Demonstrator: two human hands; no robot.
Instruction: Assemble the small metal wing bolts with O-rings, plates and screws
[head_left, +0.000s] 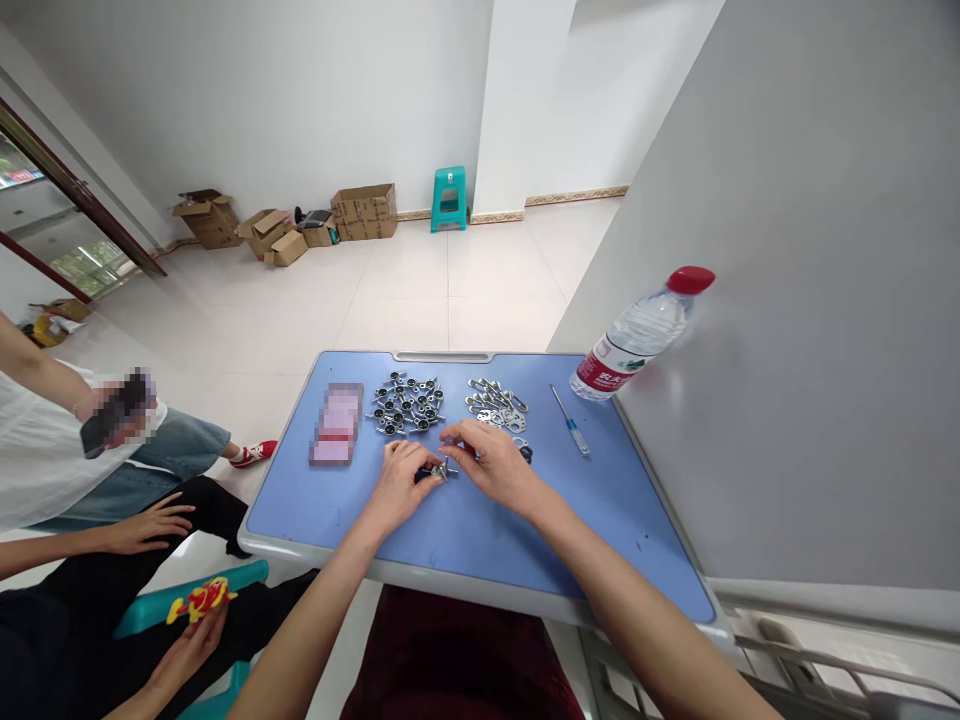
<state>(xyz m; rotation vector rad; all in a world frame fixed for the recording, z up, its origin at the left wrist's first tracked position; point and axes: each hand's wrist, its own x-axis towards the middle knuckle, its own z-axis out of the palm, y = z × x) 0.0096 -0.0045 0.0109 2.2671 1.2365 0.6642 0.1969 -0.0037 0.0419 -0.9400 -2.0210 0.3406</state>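
Over the blue tabletop (480,540), my left hand (401,482) is closed on a small metal fitting (442,470) with a dark part, keeping it low near the surface. Thumb and fingers of my right hand (491,462) come together in a pinch just above that fitting; whatever is between them is too small to name. Beyond my left hand lies a pile of black-and-metal fittings (405,403) with short prongs. A heap of silver metal clips and flat plates (497,402) lies beyond my right hand. Partly behind that hand is a dark round part (526,454).
A blue-handled screwdriver (571,422) lies to the right, near a red-capped water bottle (637,335) by the grey partition. A blurred pinkish rectangular item (337,425) is at left. Two people sit or stand on the left, one holding a red-and-yellow toy (202,600).
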